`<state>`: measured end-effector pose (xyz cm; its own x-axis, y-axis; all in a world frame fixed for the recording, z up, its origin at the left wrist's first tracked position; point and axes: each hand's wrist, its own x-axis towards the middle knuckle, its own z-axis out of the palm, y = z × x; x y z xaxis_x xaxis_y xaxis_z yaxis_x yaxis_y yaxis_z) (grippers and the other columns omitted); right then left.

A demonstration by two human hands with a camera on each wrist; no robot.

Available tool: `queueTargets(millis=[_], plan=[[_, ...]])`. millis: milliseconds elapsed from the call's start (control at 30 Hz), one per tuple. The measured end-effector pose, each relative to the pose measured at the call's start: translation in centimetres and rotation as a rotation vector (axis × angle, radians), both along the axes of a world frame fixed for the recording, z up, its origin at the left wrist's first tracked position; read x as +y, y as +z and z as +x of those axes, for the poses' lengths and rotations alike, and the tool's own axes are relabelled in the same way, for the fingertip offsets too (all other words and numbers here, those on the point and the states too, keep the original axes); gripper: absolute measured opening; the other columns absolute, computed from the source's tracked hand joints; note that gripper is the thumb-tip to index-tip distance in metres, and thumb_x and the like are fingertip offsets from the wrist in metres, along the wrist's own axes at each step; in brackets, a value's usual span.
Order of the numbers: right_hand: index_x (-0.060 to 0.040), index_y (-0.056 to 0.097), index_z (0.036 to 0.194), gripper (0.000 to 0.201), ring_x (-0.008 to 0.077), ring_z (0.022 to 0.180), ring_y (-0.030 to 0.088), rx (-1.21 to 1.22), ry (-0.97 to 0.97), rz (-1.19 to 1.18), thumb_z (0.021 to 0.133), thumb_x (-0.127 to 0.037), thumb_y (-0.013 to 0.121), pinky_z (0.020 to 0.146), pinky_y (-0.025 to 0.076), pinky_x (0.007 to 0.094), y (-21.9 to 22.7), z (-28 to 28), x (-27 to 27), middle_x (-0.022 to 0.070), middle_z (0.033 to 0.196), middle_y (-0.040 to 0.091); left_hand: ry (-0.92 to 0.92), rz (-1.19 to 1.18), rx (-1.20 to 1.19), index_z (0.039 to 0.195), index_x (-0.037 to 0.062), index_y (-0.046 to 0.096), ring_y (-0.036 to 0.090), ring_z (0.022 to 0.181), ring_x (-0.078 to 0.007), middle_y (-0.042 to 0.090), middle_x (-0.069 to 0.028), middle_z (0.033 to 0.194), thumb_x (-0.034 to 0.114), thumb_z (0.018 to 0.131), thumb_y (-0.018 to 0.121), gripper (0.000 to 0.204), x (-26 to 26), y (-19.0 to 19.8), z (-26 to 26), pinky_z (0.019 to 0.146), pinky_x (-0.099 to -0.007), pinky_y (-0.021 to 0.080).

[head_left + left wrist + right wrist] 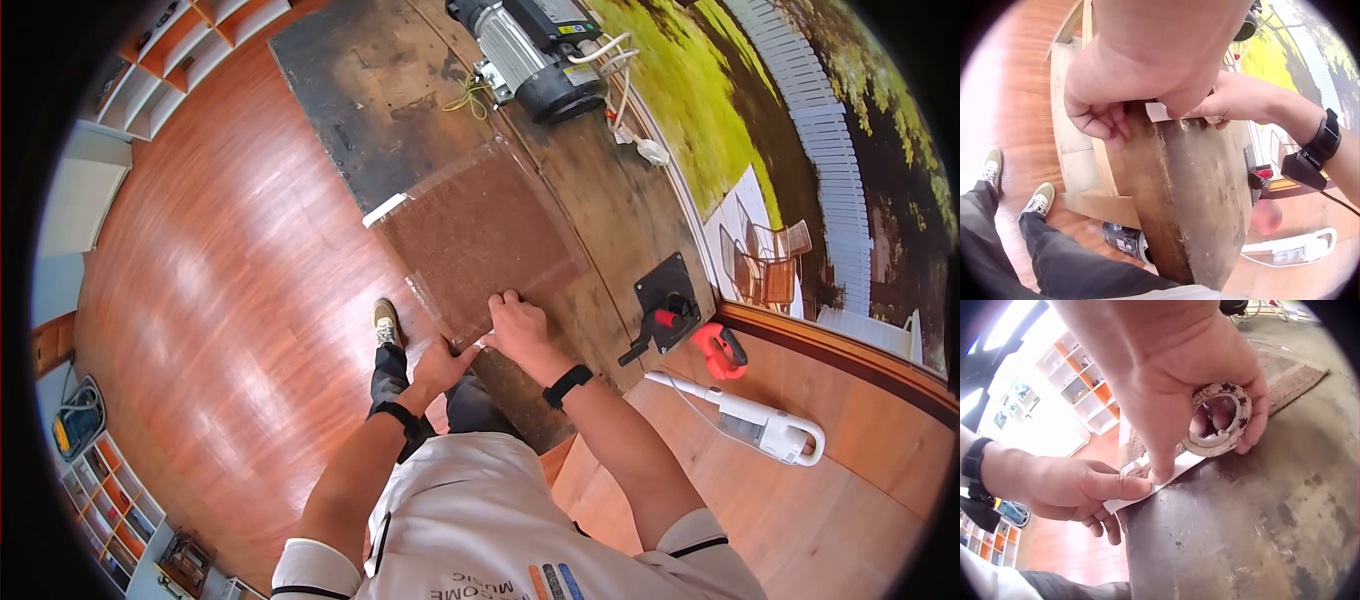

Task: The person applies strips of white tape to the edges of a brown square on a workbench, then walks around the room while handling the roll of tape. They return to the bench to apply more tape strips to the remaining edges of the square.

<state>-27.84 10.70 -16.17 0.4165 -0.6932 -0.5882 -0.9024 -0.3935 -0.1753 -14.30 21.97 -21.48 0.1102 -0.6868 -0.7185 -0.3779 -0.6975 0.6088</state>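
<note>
A brown sheet (480, 240) with clear tape along its edges lies on the worn wooden table. At its near corner my right hand (520, 328) grips a tape roll (1212, 449), fingers curled round it, the thumb pressing on a white tape strip (1186, 464). This strip runs from the roll along the sheet's near edge to the table's corner. There my left hand (1079, 487) pinches the strip's end, thumb on top and fingers below the table edge. Another white piece (385, 210) sits on the sheet's far left corner.
A motor (530, 60) with loose cables stands at the table's far end. To the right are a black plate with a crank (662, 290), a red tool (718, 350) and a white handheld vacuum (765, 428). The table's left edge (325, 150) borders the wooden floor.
</note>
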Motion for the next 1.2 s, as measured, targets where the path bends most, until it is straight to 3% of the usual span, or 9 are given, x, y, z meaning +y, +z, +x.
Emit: queueTargets(millis=[200,267,533,633,700,933,1033,1100,1200], plan=[[-0.0072,0.063,0.095,0.038,0.0328,0.095,0.065,-0.037,0.007,-0.080,0.071,-0.028,0.082,0.078,0.054,0.0422,-0.6,-2.3,-0.6,0.0120,0.104,0.060,-0.039,0.130,-0.092,0.112,-0.0091,0.057,0.067,0.096,-0.0404,0.068,-0.0284,0.099,0.050,0.079,0.069,0.069,-0.2,0.8,-1.1,0.083,-0.0433,0.052],[-0.0067,0.064,0.095,0.037,0.0325,0.096,0.065,-0.031,0.004,-0.059,0.071,-0.028,0.081,0.079,0.053,0.0422,-0.2,-2.4,-0.5,0.0122,0.104,0.060,0.092,0.088,-0.139,0.108,-0.0090,0.059,0.066,0.097,-0.0402,0.068,-0.0282,0.100,0.049,0.079,0.070,0.065,-0.2,1.1,-2.0,0.084,-0.0428,0.051],[-0.0066,0.066,0.095,0.028,0.0317,0.099,0.064,-0.058,0.008,0.076,0.078,-0.027,0.075,0.083,0.052,0.0425,-0.2,-3.0,-2.0,0.0122,0.105,0.060,-0.003,0.008,-0.037,0.111,-0.0154,0.057,0.068,0.093,-0.0375,0.068,-0.0284,0.096,0.049,0.079,0.070,0.073,-0.1,-0.8,0.1,0.080,-0.0402,0.052],[-0.0076,0.066,0.094,0.025,0.0317,0.099,0.064,-0.040,0.008,-0.005,0.079,-0.026,0.073,0.084,0.052,0.0421,-0.8,-3.0,-1.4,0.0115,0.104,0.060,-0.027,0.034,-0.083,0.109,-0.0149,0.058,0.068,0.093,-0.0382,0.068,-0.0284,0.095,0.049,0.079,0.070,0.072,-0.2,-0.8,-0.4,0.080,-0.0405,0.052],[-0.0087,0.067,0.091,0.021,0.0312,0.098,0.063,-0.121,-0.173,0.033,0.080,-0.026,0.072,0.082,0.051,0.0419,-0.9,-3.2,-1.2,0.0111,0.101,0.061,-0.012,0.062,-0.073,0.107,-0.0109,0.058,0.066,0.098,-0.0417,0.067,-0.0306,0.099,0.050,0.080,0.069,0.067,0.0,-0.6,-0.8,0.085,-0.0429,0.051],[-0.0097,0.066,0.080,0.018,0.0309,0.092,0.063,-0.230,-0.087,-0.001,0.079,-0.026,0.072,0.077,0.050,0.0428,-0.7,-3.9,0.7,0.0095,0.092,0.061,-0.053,0.001,-0.169,0.102,-0.0080,0.061,0.068,0.085,-0.0410,0.069,-0.0261,0.089,0.046,0.082,0.069,0.058,0.4,-0.4,-0.7,0.075,-0.0423,0.053],[-0.0092,0.066,0.079,0.018,0.0305,0.091,0.063,-0.178,-0.059,0.032,0.078,-0.026,0.072,0.076,0.050,0.0424,-0.5,-4.8,1.5,0.0085,0.091,0.061,-0.137,0.015,0.018,0.094,-0.0033,0.064,0.068,0.070,-0.0350,0.069,-0.0204,0.077,0.037,0.089,0.065,0.040,1.3,0.5,0.2,0.067,-0.0394,0.054],[-0.0090,0.066,0.079,0.017,0.0298,0.090,0.063,-0.213,-0.053,0.087,0.078,-0.025,0.072,0.076,0.050,0.0421,-0.4,-5.4,1.9,0.0079,0.090,0.061,-0.013,0.011,0.247,0.088,-0.0018,0.066,0.067,0.061,-0.0271,0.067,-0.0163,0.069,0.027,0.094,0.060,0.030,2.5,1.0,0.1,0.062,-0.0366,0.053],[-0.0089,0.068,0.080,0.017,0.0297,0.090,0.063,-0.206,-0.065,0.021,0.078,-0.025,0.072,0.076,0.050,0.0419,-0.5,-5.4,1.6,0.0078,0.090,0.062,-0.023,-0.069,0.213,0.088,-0.0040,0.065,0.066,0.061,-0.0199,0.066,-0.0132,0.068,0.023,0.096,0.056,0.030,3.4,-0.5,-0.3,0.060,-0.0336,0.051]])
